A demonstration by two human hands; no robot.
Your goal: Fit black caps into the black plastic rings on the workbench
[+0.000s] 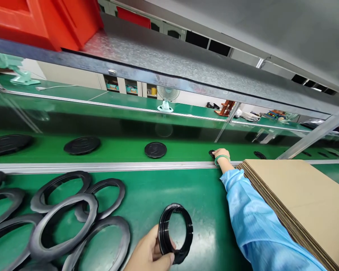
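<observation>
My left hand (149, 254) is at the bottom edge, its fingers closed on a black plastic ring (175, 232) held upright just above the green bench. My right arm, in a light blue sleeve, stretches far forward. My right hand (220, 154), with a green bangle on the wrist, lies on a black round disc (211, 153) on the conveyor belt; most of the disc and the fingers are hidden. Several grey rubber rings (63, 218) lie in an overlapping pile to the left of my left hand.
More black discs (155, 149) sit spaced along the green conveyor belt (115, 148) behind a metal rail. A stack of cardboard sheets (296, 199) lies at the right. A metal shelf with red bins (42, 22) hangs overhead. Small fans stand on the far bench.
</observation>
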